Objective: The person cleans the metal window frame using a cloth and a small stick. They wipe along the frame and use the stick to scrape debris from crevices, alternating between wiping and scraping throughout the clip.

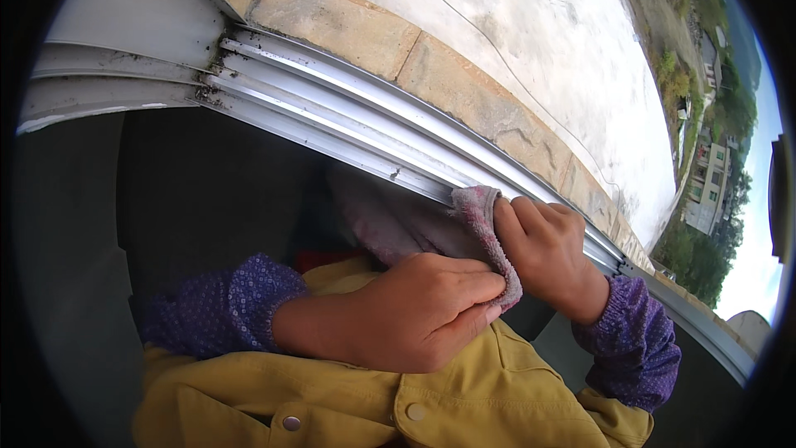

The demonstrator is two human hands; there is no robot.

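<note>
A worn pink and grey terry cloth (398, 224) hangs below the inner edge of a metal sliding-window track (348, 118). My left hand (404, 311) pinches the cloth's near edge between thumb and fingers, in front of the yellow jacket. At the track, my right hand (544, 246) grips the upper edge of the cloth, its fingers bent over the rails. Part of the cloth is in shadow. Dark dirt (208, 90) lies in the track's left corner, and a small dark speck (395, 173) sits on the inner rail.
A white window frame side (137, 6) rises at the left. Tan stone tiles (472, 93) line the outer side of the track. Beyond them lies a pale concrete surface (497, 6) with a thin cable (485, 34) across it. Buildings and trees stand far right.
</note>
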